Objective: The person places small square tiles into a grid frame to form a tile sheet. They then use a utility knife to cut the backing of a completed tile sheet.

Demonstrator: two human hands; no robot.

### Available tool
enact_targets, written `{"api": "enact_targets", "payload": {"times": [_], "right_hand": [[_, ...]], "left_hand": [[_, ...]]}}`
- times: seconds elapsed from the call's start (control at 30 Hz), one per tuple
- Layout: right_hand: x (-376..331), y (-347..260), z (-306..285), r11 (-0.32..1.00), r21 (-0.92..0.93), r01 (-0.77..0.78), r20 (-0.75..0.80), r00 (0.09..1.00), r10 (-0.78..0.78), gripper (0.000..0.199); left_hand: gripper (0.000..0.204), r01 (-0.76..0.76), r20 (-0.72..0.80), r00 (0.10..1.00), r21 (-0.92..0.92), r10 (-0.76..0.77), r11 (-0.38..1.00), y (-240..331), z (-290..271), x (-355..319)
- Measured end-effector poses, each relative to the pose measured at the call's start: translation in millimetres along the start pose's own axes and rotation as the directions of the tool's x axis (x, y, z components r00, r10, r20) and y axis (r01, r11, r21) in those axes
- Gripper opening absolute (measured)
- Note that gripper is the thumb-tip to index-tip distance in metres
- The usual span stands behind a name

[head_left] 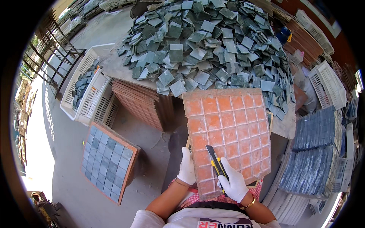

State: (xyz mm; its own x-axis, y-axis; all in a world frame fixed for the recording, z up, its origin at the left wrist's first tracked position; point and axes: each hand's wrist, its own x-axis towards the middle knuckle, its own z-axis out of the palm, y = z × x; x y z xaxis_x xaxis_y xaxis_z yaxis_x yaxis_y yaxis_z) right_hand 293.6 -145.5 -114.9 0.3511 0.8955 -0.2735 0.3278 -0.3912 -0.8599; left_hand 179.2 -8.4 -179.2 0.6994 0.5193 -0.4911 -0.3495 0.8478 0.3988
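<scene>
Right grip [232, 181] clamps the yellow utility knife [217, 167], blade on the orange grid mould [228, 138] propped on the lap; left grip [187, 167] pinches the mould's left edge. Best to run the blade along the grooves, the mould steadied against the bench [283, 127].

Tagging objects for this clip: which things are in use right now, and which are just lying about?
In use:
- orange grid tray, held at its left edge by the left hand
- yellow-and-black utility knife, in the right hand, blade on the tray

Lying about:
- heap of grey-green tiles on the table
- tile-filled tray on the floor
- white crate
- stacked empty trays
</scene>
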Motion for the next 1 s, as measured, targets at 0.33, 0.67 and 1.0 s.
{"api": "enact_targets", "payload": {"times": [0.33, 0.67, 1.0], "right_hand": [[8, -7, 10, 1.000, 0.007, 0.002, -0.018, 1.000, -0.002, 0.059], [8, -13, 16, 0.995, 0.081, -0.052, 0.017, 0.999, 0.051, 0.061], [9, -11, 20, 1.000, -0.021, 0.009, 0.048, 0.999, -0.008, 0.063]], "left_hand": [[0.068, 0.001, -0.002, 1.000, -0.058, -0.001, 0.998, 2, 9, 0], [0.063, 0.113, 0.093, 0.990, -0.107, -0.103, 0.988, 3, 1, 0], [0.061, 0.102, -0.014, 0.994, -0.115, -0.104, 0.988, 3, 5, 0]]}}
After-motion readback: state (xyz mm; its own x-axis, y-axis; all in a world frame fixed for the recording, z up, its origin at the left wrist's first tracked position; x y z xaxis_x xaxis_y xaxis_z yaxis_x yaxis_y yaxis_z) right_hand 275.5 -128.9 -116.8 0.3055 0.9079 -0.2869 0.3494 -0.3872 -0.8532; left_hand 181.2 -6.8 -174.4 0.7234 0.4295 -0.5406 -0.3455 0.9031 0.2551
